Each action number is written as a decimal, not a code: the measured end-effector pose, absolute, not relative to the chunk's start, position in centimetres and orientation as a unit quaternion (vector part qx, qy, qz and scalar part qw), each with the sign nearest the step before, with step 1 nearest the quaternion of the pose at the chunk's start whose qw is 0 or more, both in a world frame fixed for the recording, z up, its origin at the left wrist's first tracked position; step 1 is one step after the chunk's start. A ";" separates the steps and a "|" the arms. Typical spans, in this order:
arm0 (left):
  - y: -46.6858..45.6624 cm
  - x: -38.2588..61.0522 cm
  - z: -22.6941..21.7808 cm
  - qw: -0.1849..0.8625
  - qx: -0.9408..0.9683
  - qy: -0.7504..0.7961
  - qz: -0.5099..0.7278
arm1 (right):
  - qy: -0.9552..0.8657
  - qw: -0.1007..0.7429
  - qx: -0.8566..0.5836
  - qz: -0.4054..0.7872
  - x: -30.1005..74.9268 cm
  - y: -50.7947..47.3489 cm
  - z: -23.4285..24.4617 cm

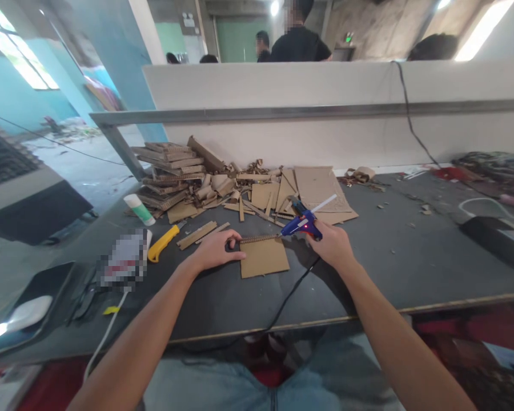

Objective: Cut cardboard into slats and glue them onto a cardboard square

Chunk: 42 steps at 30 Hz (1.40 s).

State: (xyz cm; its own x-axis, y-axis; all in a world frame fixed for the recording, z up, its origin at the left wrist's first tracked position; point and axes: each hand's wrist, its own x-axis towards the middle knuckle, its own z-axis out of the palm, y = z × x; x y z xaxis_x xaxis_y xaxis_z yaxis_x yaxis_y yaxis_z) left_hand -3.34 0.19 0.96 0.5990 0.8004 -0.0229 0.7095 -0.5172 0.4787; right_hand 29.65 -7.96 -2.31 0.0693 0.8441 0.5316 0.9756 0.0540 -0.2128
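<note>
A blue hot glue gun (pixel 300 224) is gripped in my right hand (pixel 332 244), its white glue stick jutting out the back and a small red light showing. Its nozzle is at the right end of a corrugated cardboard strip (pixel 261 239). That strip runs along the far edge of a flat cardboard rectangle (pixel 264 260) on the table. My left hand (pixel 217 250) pinches the left edge of the cardboard, with the thumb on top and fingers curled at the strip's left end. A black cord trails from the glue gun toward the table's front edge.
Cardboard scraps (pixel 223 185) are heaped at the back, beside a stack of cardboard pieces (pixel 171 171). To the left lie a yellow utility knife (pixel 163 242), a glue-stick tube (pixel 139 209) and a phone (pixel 29 302). A black case (pixel 497 237) sits far right. People are beyond the partition (pixel 325 85).
</note>
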 end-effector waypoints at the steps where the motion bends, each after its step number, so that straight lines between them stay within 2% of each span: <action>1: 0.2 -3.3 1.0 0.224 0.865 0.437 0.101 | -0.670 0.276 -0.679 -0.118 29.7 -8.0 -2.3; 11: 0.1 -3.3 0.9 0.219 0.868 0.431 0.111 | -0.658 0.286 -0.689 -0.103 30.3 -8.1 -2.0; 24: -0.2 -3.2 1.1 0.226 0.881 0.404 0.100 | -0.607 0.378 -0.698 -0.030 29.9 -8.1 -1.6; 29: -0.7 -3.2 1.7 0.151 0.886 0.428 0.093 | -0.559 0.425 -0.711 0.048 29.8 -7.9 -2.0; 32: -0.8 -3.6 2.2 0.103 0.867 0.470 0.129 | -0.552 0.426 -0.717 0.026 29.8 -7.6 -2.2; 37: -0.7 -4.6 2.3 0.116 0.842 0.478 0.223 | -0.548 0.440 -0.711 0.017 29.6 -7.5 -2.2; 42: 0.3 -5.5 1.0 0.121 0.854 0.421 0.282 | -0.541 0.457 -0.705 0.030 29.5 -7.5 -2.1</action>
State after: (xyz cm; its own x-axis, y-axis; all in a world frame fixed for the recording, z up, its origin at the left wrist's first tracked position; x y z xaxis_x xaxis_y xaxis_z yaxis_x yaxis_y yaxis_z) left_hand -5.48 0.29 0.99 0.4867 0.7875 0.3783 0.6506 -0.6156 0.4446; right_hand 29.49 -7.53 -2.07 0.4132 0.7908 0.4515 0.7354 0.0027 -0.6777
